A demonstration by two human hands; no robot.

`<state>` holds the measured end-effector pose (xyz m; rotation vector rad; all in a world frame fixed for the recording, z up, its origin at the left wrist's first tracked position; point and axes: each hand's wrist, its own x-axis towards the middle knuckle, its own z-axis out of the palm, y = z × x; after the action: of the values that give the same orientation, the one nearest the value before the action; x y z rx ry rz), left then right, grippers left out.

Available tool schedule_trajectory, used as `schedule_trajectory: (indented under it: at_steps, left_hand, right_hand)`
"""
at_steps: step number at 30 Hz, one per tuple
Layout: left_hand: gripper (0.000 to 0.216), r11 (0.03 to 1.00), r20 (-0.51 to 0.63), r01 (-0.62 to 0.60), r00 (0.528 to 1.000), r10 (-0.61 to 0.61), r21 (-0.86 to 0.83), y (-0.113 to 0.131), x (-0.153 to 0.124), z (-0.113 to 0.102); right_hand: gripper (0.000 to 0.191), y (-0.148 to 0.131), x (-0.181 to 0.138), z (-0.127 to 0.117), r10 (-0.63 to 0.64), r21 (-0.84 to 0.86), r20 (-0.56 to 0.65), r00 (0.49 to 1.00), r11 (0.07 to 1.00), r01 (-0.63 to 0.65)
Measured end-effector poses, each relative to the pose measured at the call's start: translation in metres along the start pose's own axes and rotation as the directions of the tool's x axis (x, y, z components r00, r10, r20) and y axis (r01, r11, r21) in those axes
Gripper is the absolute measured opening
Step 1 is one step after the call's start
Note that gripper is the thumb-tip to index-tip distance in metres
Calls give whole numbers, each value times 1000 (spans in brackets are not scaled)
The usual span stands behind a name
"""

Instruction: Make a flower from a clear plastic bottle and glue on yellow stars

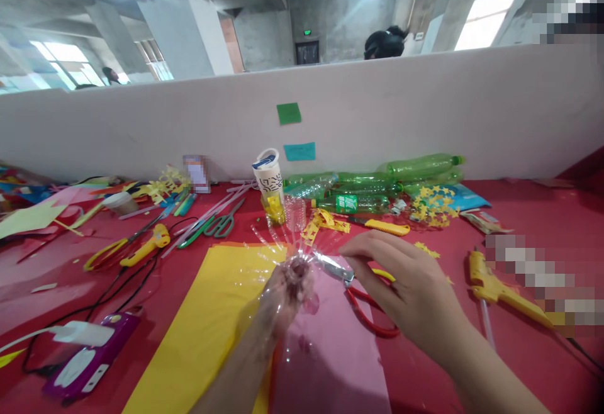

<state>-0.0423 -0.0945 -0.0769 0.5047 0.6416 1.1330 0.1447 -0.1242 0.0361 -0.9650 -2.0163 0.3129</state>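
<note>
My left hand [289, 288] is wrapped round a clear plastic bottle piece [299, 257] whose cut strips fan outward. To its right, my right hand [401, 282] is bent with thumb and fingertips close together at the end of one clear strip; the exact contact is hard to see. Under that hand lie scissors [372, 316] with red and yellow handles, blades pointing toward the bottle piece. Pink paper [330, 363] and yellow paper [189, 326] are spread beneath my hands.
Green plastic bottles [363, 184] line the partition beside a paper cup [268, 175]. A yellow glue gun [500, 294] lies right; another glue gun [146, 245] and green scissors [224, 222] lie left. A purple power strip [92, 354] with cables sits front left. A yellow cutter [387, 227] lies behind my right hand.
</note>
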Motion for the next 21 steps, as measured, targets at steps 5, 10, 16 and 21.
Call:
schedule_trajectory:
  at_steps: [5,10,16,21]
  left_hand:
    - [22,1000,35,24,999,-24,-3,-1,1,0]
    - [27,998,48,56,997,-56,-10,-2,1,-3]
    - [29,998,51,56,997,-55,-12,-2,1,-3]
    - [32,998,20,55,998,-55,-13,-4,2,-3]
  right_hand:
    - [13,6,3,-1,20,-10,-50,999,1000,-21]
    - [14,6,4,-6,24,33,23,999,999,-25]
    - [17,7,4,4,-50,121,166,985,992,30]
    - [15,10,0,10,-40,37,233,972,999,33]
